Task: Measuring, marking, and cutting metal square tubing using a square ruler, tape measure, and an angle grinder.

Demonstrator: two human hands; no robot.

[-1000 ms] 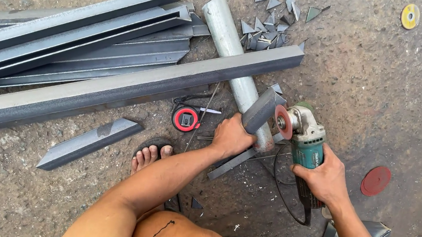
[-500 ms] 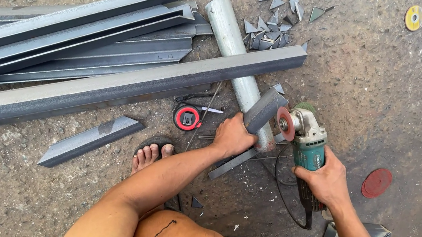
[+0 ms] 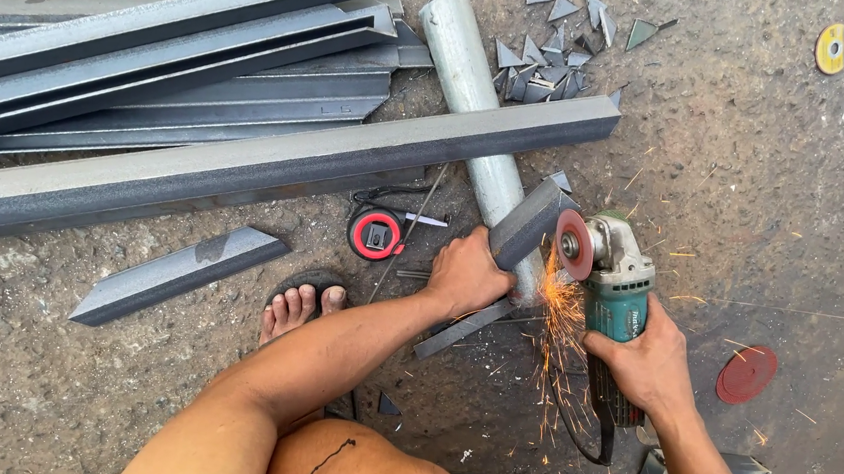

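Grinding, centre of frame
Your left hand (image 3: 464, 270) fingers clamp the steel piece (image 3: 528, 223); right hand (image 3: 645, 363) fingers wrap the sparking grinder (image 3: 612, 272).

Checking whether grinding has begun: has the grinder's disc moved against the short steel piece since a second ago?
Cannot tell. The red disc sits at the short steel piece's end beside the round pipe, much as before. Sparks now fly.

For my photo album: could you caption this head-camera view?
Left hand steadies a short steel piece while right hand grinds it, angle grinder throwing sparks.
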